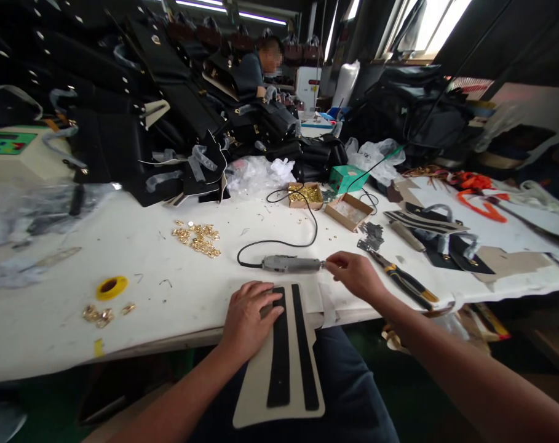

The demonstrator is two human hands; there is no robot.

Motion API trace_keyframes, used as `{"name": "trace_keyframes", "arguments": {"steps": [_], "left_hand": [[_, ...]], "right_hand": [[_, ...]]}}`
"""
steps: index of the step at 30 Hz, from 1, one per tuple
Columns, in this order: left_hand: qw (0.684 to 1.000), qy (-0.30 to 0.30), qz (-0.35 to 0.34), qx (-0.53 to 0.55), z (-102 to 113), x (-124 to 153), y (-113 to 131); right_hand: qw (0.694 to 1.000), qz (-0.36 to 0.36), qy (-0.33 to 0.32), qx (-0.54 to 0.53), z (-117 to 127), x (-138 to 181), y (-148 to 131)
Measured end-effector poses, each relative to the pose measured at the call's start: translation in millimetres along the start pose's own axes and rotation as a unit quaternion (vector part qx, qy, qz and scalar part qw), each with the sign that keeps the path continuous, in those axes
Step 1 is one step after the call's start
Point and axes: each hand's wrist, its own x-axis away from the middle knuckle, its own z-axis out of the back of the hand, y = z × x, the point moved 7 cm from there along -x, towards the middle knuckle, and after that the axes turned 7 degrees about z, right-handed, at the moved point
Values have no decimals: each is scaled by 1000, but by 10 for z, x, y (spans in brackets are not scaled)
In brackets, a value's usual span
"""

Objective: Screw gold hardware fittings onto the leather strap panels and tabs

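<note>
Panel pressed, tool pinched
The left hand (251,317) lies flat on the cream panel (283,381) overhanging the table (168,295); the right hand (355,274) pinches the tip of the rotary tool (291,263); panel looks light, bendy; grip its edges.

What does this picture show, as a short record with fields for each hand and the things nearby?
Left hand: flat on a beige panel with two black strips, which hangs over the edge of the table.
Right hand: at the front tip of a grey corded tool; grip unclear.
Tool: lies on the white table.
Nearby: pliers right of the right hand; gold fittings and a yellow tape roll to the left.
Background: piled black bags; another person behind them.
</note>
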Motion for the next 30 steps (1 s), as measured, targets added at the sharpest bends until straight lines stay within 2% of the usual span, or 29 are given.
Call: {"name": "trace_keyframes", "arguments": {"steps": [2, 4, 8, 12, 20, 30], "left_hand": [[1000, 2, -2, 0, -5, 7, -6], [1000, 3, -3, -3, -11, 12, -13], [1000, 2, -6, -9, -18, 16, -20], [1000, 3, -6, -13, -21, 20, -25], [1000, -3, -4, -13, -31, 24, -28], [1000, -6, 5, -10, -35, 33, -34]], "right_hand": [[997, -28, 40, 66, 247, -86, 343], [992, -51, 47, 102, 375, -168, 636], [990, -60, 22, 129, 367, -290, 930], [987, -53, 6, 150, 305, -361, 974], [984, -33, -11, 174, 332, -430, 968], [977, 0, -25, 214, 284, -523, 857]]}}
